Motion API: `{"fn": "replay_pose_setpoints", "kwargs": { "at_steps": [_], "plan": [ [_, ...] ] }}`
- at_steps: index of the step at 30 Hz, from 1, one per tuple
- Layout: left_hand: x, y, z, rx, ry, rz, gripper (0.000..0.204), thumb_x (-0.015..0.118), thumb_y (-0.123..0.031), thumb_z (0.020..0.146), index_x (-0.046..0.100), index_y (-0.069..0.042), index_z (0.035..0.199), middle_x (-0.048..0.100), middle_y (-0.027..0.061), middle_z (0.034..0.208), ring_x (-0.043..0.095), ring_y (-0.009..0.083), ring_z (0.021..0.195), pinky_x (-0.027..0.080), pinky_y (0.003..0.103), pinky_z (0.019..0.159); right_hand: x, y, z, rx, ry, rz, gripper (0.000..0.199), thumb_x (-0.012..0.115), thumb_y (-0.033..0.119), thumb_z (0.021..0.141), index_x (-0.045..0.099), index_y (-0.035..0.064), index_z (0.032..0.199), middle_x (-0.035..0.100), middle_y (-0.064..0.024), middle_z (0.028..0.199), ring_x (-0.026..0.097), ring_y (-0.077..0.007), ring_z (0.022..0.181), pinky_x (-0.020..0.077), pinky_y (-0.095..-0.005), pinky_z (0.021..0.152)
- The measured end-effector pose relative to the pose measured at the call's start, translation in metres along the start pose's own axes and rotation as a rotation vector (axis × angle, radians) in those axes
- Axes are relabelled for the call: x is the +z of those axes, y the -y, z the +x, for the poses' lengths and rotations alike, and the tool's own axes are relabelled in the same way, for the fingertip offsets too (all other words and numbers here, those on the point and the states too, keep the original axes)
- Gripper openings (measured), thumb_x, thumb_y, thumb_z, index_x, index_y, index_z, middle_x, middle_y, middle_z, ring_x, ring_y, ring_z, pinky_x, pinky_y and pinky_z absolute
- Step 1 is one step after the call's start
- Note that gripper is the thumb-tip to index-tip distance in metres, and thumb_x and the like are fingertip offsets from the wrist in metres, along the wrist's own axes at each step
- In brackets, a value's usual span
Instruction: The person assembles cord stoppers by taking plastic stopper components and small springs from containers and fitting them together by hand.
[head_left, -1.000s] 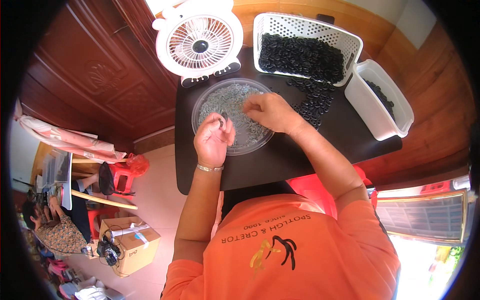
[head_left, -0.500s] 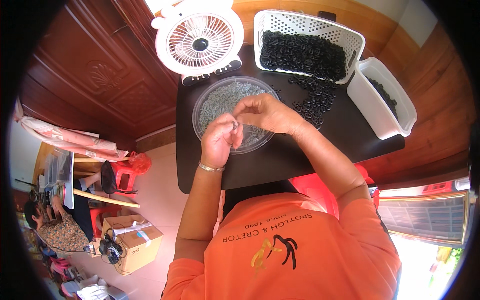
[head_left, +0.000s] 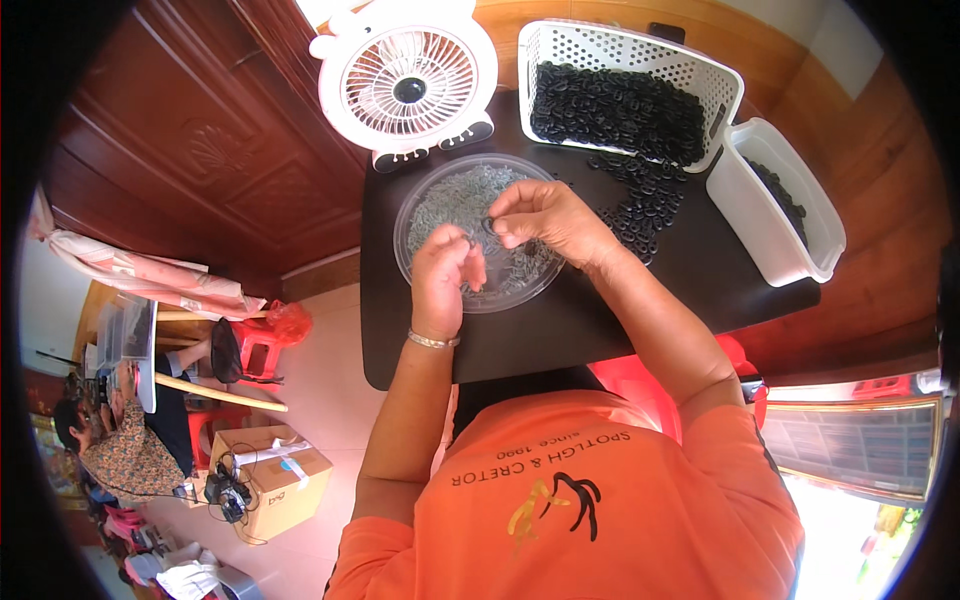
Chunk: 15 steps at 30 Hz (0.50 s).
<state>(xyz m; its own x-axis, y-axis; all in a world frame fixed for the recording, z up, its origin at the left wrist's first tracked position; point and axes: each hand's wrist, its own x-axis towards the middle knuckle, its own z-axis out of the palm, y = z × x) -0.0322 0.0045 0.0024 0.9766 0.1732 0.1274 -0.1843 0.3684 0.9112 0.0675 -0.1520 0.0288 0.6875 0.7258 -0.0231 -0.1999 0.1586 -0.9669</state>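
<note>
"Black ring-shaped piece (head_left: 488,226), probably plastic: where is it?"

"Over the round clear plastic basin (head_left: 402,255) near the left edge of the black tabletop (head_left: 540,340), pinched in the right hand (head_left: 550,222)."

"And the left hand (head_left: 438,280)?"

"Half-curled; whether it grips anything, one cannot tell."

"Handling?"

"Likely light, stiff, slick; best taken by its rim with 2 fingertips."
</note>
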Motion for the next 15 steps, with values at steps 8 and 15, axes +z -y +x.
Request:
{"fn": "replay_pose_setpoints", "kwargs": {
  "at_steps": [8, 15],
  "plan": [
    [0.0018, 0.0052, -0.0020, -0.022, -0.107, 0.313, 0.016, 0.051, -0.017, 0.084, 0.052, -0.006, 0.072, 0.050, -0.0001, 0.058, 0.043, 0.0058, 0.050, 0.032, 0.020, 0.046, -0.0017, -0.0003, 0.0004, -0.027, 0.021, -0.013, 0.015, 0.066, 0.001, 0.079, 0.062, -0.0019, 0.093, 0.064, -0.0052, 0.082, 0.059, -0.0101, 0.071, 0.0488, -0.0222, 0.067],
    [0.0032, 0.0051, -0.0016, -0.036, -0.114, 0.309, 0.016, 0.051, -0.018, 0.084, 0.052, -0.006, 0.072, 0.049, -0.0009, 0.057, 0.041, 0.0054, 0.050, 0.031, 0.019, 0.046, -0.0009, 0.0003, -0.0010, -0.056, 0.020, -0.088, 0.014, 0.066, 0.000, 0.080, 0.063, -0.0023, 0.093, 0.063, -0.0045, 0.081, 0.057, -0.0091, 0.070, 0.0473, -0.0218, 0.066]
  ]
}}
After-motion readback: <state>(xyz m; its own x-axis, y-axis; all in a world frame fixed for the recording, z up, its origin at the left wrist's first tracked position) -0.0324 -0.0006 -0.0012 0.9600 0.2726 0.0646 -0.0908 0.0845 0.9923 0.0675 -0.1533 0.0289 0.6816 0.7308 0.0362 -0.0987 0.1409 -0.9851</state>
